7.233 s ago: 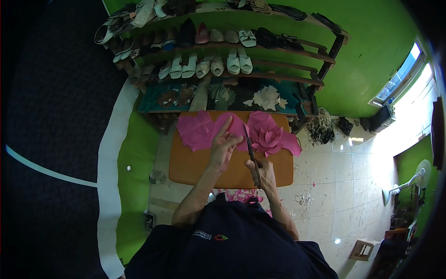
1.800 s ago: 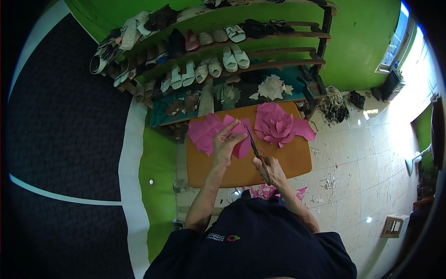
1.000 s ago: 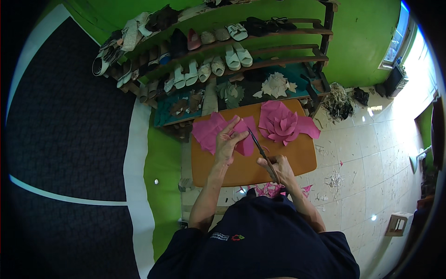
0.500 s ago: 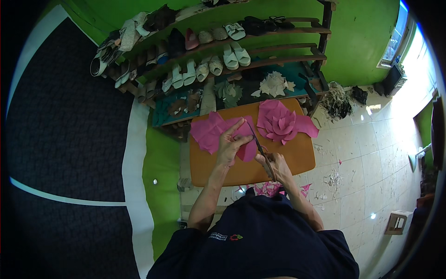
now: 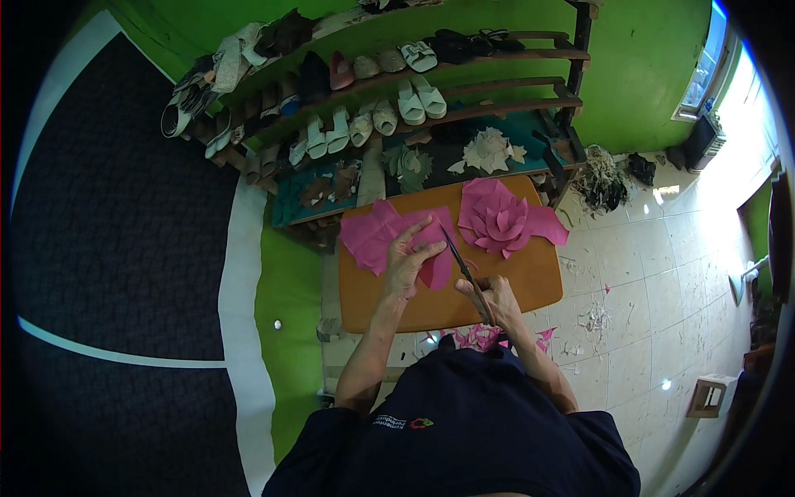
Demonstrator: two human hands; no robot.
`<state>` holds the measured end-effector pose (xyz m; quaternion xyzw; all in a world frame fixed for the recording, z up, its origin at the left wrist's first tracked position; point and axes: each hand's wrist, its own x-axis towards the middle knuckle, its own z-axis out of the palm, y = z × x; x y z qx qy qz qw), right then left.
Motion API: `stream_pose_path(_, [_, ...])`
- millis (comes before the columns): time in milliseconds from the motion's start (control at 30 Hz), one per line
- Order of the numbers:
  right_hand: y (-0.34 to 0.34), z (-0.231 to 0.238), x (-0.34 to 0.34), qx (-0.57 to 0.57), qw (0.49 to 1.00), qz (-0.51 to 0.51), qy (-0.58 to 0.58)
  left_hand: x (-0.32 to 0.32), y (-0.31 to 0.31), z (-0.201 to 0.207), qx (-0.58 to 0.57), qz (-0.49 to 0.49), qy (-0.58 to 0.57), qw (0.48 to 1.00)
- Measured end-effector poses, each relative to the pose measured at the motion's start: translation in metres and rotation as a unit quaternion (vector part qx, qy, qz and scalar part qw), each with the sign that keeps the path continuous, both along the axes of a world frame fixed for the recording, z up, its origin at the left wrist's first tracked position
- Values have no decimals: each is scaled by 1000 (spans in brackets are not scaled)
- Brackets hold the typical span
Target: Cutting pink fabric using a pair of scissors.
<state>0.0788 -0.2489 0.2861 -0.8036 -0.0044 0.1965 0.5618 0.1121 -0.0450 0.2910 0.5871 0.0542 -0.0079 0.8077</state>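
Note:
My left hand [image 5: 404, 269] pinches a pink sheet piece [image 5: 437, 272] between thumb and fingers, above the near middle of a small orange-brown table [image 5: 368, 308]. My right hand [image 5: 495, 298] is wrapped round the handles of dark scissors [image 5: 460, 258]. Their long blades point up and to the left, close beside the piece's right edge; whether they touch it I cannot tell. Behind my left hand lie more pink sheets [image 5: 367, 236]. A layered pink flower [image 5: 502, 224] rests on another pink sheet at the table's far right.
Past the table stands a wooden rack [image 5: 530, 105] with rows of shoes and sandals. Cut beige petal shapes [image 5: 489, 151] lie on its low shelf. Pink scraps [image 5: 479, 337] are heaped below the table's near edge. White shavings [image 5: 595, 317] dot the tiled floor at right.
The scissors and my right hand have shifted slightly down and right, and the blades look closer together. My left hand and the pink piece have moved very little.

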Motion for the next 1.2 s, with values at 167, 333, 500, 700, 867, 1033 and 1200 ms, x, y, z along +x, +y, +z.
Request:
stream_pose_path(167, [2,-8,1,23,1000,-2,-1,-7,-3,-4,9,-4,7,1000])
stream_pose_path(333, [5,-22,5,27,1000,-7,-1,-16,-10,-6,22,-68,8,997])
stream_pose_path(500, [-1,-38,-6,-25,999,30,27,-32,-3,-30,33,-20,97,995])
stream_pose_path(700, [-9,-55,-45,-13,997,81,13,-72,12,-79,68,-4,117,991])
stream_pose_path(867, [-16,-72,-56,4,996,83,20,-81,41,-101,108,71,216,968])
stream_pose_path(1033, [-17,-93,-49,-17,997,68,-18,-72,62,-102,6,207,171,963])
stream_pose_path(1200, [-14,-76,-42,-27,997,72,-28,-65,59,-92,-197,172,136,956])
